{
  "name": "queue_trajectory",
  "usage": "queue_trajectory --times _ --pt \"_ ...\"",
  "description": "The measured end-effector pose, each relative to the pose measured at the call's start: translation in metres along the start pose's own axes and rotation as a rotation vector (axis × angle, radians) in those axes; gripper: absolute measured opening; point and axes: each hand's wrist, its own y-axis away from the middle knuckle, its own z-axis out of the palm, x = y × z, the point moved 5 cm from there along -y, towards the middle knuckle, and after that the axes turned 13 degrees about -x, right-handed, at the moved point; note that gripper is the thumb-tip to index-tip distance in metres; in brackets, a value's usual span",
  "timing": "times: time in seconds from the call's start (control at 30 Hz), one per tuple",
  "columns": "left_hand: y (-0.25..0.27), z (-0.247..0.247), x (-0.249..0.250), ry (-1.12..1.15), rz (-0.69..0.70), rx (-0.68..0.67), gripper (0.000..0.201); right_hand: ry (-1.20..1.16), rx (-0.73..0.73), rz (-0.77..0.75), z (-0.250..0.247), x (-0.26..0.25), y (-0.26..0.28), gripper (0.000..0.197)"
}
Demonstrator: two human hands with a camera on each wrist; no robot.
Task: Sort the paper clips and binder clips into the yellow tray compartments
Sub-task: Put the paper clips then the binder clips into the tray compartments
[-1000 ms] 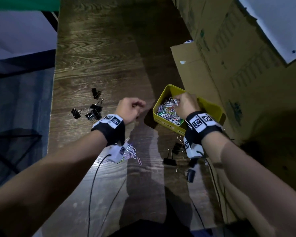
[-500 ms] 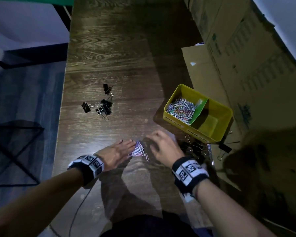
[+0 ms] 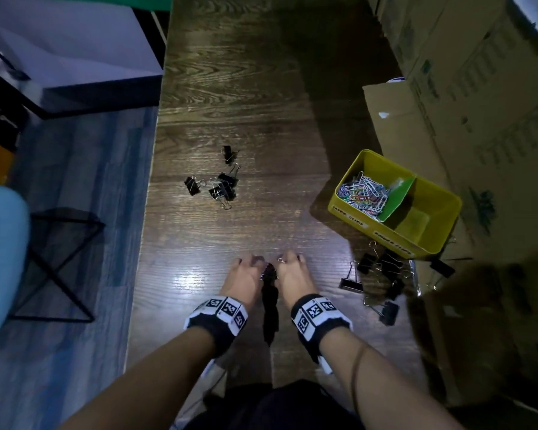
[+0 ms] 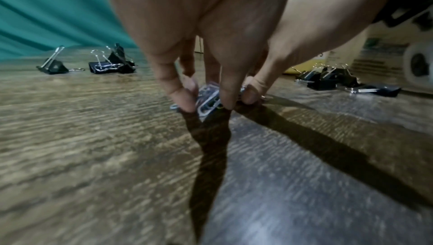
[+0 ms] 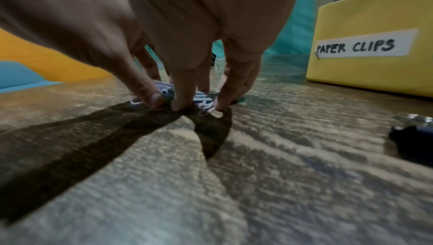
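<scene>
A small pile of paper clips (image 3: 269,272) lies on the dark wooden table (image 3: 246,103) near its front edge. My left hand (image 3: 251,265) and right hand (image 3: 288,264) meet over the pile, fingers curled down round it from both sides. The left wrist view has my left hand (image 4: 206,104) pinching the paper clips (image 4: 209,99) against the table. Seen from the right wrist, my right hand (image 5: 187,106) holds the paper clips (image 5: 204,103) under its fingertips. The yellow tray (image 3: 348,209) stands at the right. Many paper clips (image 3: 362,193) fill its left compartment; the right one looks empty.
Black binder clips (image 3: 222,185) lie in a loose group left of centre, and several more binder clips (image 3: 378,274) lie just in front of the tray. Cardboard boxes (image 3: 479,103) line the right side. The table's left edge drops to the floor, where a black stool (image 3: 59,262) stands.
Both hands left the tray area, came back to the loose paper clips near the front edge, and have closed in on them from both sides.
</scene>
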Motion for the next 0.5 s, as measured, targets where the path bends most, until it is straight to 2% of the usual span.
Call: queue_trajectory --times 0.07,0.2,0.33,0.4,0.5 --pt "0.0 0.002 -0.001 0.027 0.013 -0.016 0.039 0.02 -0.022 -0.007 0.001 0.001 0.001 0.036" --pt "0.004 -0.006 -0.003 -0.068 0.112 -0.011 0.03 0.145 -0.024 -0.089 0.005 -0.001 0.004 0.037" --pt "0.001 -0.012 -0.015 -0.107 0.138 -0.099 0.024 0.109 -0.037 -0.101 -0.001 -0.001 0.01 0.041" --pt "0.002 -0.022 -0.019 0.029 0.143 -0.065 0.022 0.127 -0.054 -0.098 -0.003 -0.003 0.012 0.045" --pt "0.004 -0.032 -0.031 0.354 0.081 0.005 0.02 0.143 -0.081 -0.087 -0.007 -0.003 0.014 0.049"
